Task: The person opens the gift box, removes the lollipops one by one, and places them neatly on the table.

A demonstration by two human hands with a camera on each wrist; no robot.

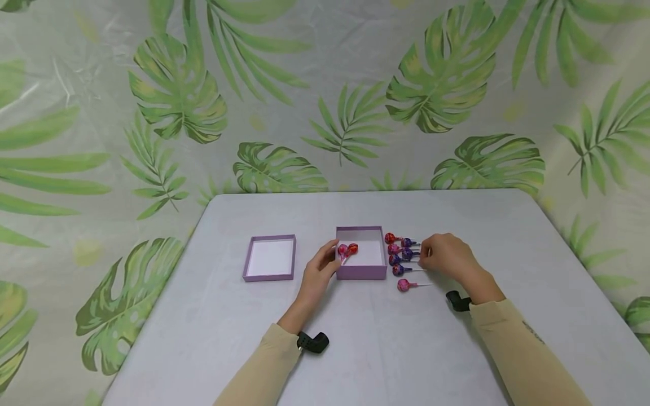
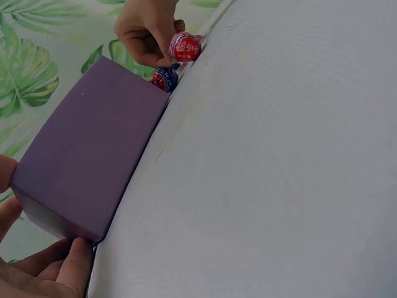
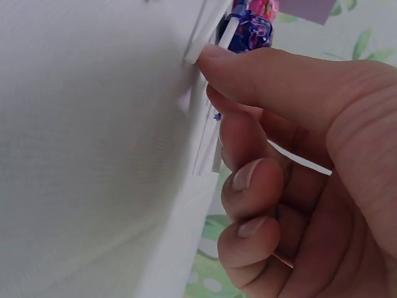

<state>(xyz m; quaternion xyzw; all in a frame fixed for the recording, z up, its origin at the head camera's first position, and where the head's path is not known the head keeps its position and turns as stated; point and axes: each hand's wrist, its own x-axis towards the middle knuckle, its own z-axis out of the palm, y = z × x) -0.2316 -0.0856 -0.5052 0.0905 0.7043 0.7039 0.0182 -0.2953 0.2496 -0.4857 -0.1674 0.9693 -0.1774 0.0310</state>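
Note:
A purple box [image 1: 361, 273] stands uncovered on the table, a pink lollipop [image 1: 342, 249] and a red lollipop [image 1: 353, 248] lying in its left part. My left hand [image 1: 319, 272] holds the box at its left side; in the left wrist view, the fingertips touch the foot of that wall and another digit is at the rim. Right of the box, several wrapped lollipops lie in a column, sticks pointing right. There my right hand [image 1: 447, 256] pinches a lollipop's white stick [image 3: 200, 46] between thumb and forefinger. Purple-blue wrappers [image 3: 251, 32] show just beyond its thumb.
Left of the box, a shallow purple-rimmed lid [image 1: 269, 277] lies with its white inside up. One pink lollipop [image 1: 403, 285] is nearest me in the column. A white cloth covers the table [image 1: 381, 349], and a leaf-print sheet [image 1: 345, 113] hangs behind it.

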